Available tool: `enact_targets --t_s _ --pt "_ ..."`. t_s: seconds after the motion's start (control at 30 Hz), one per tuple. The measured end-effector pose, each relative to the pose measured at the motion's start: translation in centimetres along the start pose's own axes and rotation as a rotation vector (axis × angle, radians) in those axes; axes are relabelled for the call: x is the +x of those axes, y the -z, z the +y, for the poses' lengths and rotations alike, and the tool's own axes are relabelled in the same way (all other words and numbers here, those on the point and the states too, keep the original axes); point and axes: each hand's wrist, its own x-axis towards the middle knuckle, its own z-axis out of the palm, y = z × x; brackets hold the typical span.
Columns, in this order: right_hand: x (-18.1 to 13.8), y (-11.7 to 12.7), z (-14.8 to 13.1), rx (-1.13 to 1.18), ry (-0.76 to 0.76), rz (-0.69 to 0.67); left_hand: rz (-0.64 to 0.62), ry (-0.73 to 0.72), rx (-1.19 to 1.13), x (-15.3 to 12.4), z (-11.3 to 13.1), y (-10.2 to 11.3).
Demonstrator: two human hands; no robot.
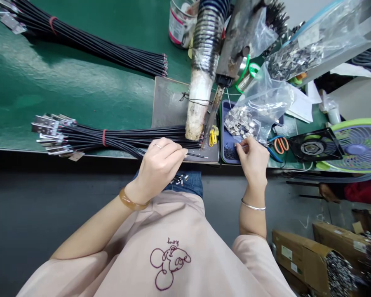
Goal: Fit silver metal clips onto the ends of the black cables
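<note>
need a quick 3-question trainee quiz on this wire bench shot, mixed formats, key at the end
1. True or false: the left hand pinches a single thin black wire pulled out of the bundle tied with a red band.
2. The right hand is at: A) the orange-handled scissors, B) the blue tray of small metal clips, C) the green fan.
3. Fill in: a second wire bundle lies at the far left of the ____ bench top.

Key: 1 true; 2 B; 3 green.
</note>
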Motion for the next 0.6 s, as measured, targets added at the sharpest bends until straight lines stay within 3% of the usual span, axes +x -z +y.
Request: enact_targets --t_s 0.2,0.3,0.43,0.6 --pt "1.2 -0.7 -0.5 0.101 0.078 -0.082 -0.045 -0.085 -0.165 0.6 0.7 -0.5" --pt "1.2 -1.0 -0.5 0.202 0.096 -0.052 -0.074 -0.069 -0.212 0.6 1.0 -1.0" --pt "-0.4 -0.5 -1.8 0.517 0.027 0.097 -0.143 0.132 -0.356 0.8 1.2 -1.2" --pt "-4.0 0.3 -5.6 1.042 -0.037 0.002 -0.230 0.431 -0.545 1.6 1.4 -0.9"
